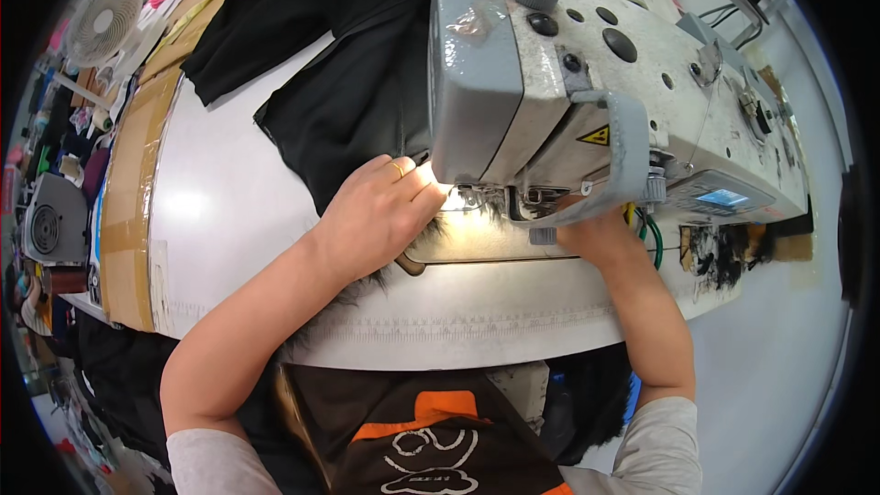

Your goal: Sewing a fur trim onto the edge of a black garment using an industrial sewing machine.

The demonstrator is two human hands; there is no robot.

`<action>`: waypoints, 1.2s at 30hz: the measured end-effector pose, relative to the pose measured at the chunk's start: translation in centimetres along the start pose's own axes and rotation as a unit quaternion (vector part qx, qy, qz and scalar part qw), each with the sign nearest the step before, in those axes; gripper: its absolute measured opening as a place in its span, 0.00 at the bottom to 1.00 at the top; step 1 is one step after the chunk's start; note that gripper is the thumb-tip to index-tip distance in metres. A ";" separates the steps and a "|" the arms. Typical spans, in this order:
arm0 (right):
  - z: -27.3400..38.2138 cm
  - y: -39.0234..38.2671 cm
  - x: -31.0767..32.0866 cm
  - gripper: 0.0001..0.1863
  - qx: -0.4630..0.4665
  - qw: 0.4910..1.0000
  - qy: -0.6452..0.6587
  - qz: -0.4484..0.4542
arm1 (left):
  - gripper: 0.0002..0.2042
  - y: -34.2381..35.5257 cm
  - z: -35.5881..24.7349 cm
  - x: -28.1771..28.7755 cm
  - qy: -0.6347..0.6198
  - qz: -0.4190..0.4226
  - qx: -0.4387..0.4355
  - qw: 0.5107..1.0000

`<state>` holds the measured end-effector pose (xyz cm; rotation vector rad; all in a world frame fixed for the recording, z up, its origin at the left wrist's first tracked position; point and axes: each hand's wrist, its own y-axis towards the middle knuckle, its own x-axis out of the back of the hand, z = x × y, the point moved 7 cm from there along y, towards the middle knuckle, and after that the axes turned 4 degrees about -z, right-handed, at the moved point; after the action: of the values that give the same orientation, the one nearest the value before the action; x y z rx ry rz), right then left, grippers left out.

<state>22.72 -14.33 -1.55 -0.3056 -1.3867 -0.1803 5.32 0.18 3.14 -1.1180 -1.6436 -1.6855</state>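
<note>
Black fabric at frame centre lies flat under the left hand, fingers pressed down beside the needle. Right hand, half hidden beneath the grey sewing machine; its grip cannot be told. White table spreads leftward.

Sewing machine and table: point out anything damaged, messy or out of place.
The sewing machine has worn, grimy paint on its white top. Black fluff litters the table right of it. Brown tape patches the table's left edge.

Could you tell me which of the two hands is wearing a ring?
The left hand, pressing the black fabric beside the needle, has a gold ring on one finger. The right hand, mostly hidden under the sewing machine, shows no ring.
</note>
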 end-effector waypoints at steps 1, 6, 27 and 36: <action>0.8 -0.2 0.9 0.19 0.040 0.998 -0.033 -0.038 | 0.04 0.2 -0.2 0.1 0.002 0.000 0.000 1.000; 3.4 0.3 2.4 0.12 0.125 0.989 -0.032 -0.074 | 0.08 0.2 -0.4 0.4 0.059 -0.012 0.016 0.998; 0.2 -0.3 2.6 0.13 -0.008 0.971 0.173 -0.162 | 0.11 -0.7 -1.9 1.2 -0.005 0.016 0.105 0.994; -1.0 -0.1 2.7 0.12 0.002 0.970 0.145 -0.194 | 0.11 -0.5 -1.7 -0.7 0.063 0.069 0.041 0.995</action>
<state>24.15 -14.61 0.95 0.0027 -1.1433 -0.5250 4.93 -1.58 2.44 -1.0388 -1.5087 -1.5534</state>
